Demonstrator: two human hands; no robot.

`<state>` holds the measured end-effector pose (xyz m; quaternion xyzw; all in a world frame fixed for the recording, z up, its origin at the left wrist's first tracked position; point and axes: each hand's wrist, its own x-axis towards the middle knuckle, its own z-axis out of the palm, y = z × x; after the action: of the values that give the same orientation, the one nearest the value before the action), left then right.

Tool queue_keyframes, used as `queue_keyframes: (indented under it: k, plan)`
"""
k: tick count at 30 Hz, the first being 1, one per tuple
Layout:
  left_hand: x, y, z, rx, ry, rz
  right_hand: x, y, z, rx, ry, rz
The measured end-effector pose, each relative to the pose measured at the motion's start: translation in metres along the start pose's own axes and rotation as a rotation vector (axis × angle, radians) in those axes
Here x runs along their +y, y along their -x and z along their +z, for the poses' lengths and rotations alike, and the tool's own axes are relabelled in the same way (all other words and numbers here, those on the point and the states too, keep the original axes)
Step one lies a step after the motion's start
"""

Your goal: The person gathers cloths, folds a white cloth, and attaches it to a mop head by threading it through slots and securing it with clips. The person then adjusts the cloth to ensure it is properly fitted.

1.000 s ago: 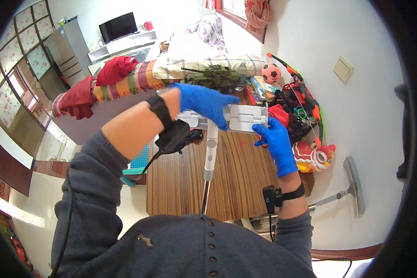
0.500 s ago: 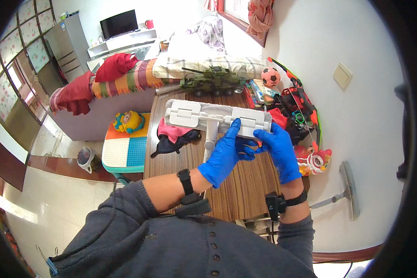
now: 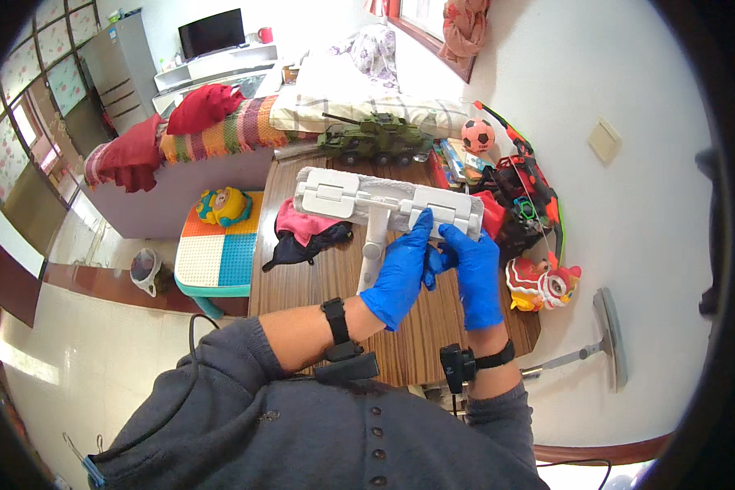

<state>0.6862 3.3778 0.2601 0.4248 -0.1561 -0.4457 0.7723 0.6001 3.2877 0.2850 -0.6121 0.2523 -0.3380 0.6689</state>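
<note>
A flat mop head (image 3: 388, 211) with white plastic plates and a fuzzy grey pad is held above the wooden table, its back facing me. Its white jointed handle (image 3: 374, 249) runs down toward me, behind my left wrist. My left hand (image 3: 398, 278), in a blue glove, has its index finger on the right plate; the other fingers curl under the lower edge. Close beside it, my right hand (image 3: 472, 273), gloved too, pinches that edge near the right end. Part of the fingers' grip is hidden behind the hands.
On the table (image 3: 318, 286) lie pink and black cloths (image 3: 306, 233). Behind stand a camouflage toy vehicle (image 3: 376, 140) and a pink ball (image 3: 478, 135). A toy bow (image 3: 547, 196) and lion figure (image 3: 543, 286) sit at right; another mop (image 3: 611, 339) leans near the wall.
My right hand has shifted inward, nearer my left, and its fingers have drawn together at the mop head's lower edge. The mop head has moved slightly right.
</note>
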Motion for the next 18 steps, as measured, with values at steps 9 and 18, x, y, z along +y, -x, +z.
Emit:
queue_keyframes:
  k: [9,18]
  plan:
    - [0.044,0.043,-0.046,-0.481,-0.432,-0.429,0.011,-0.021,-0.027,-0.154,-0.087,0.199]
    - [0.081,0.035,-0.176,-0.167,0.028,-0.052,-0.021,-0.049,-0.036,-0.168,0.082,0.103]
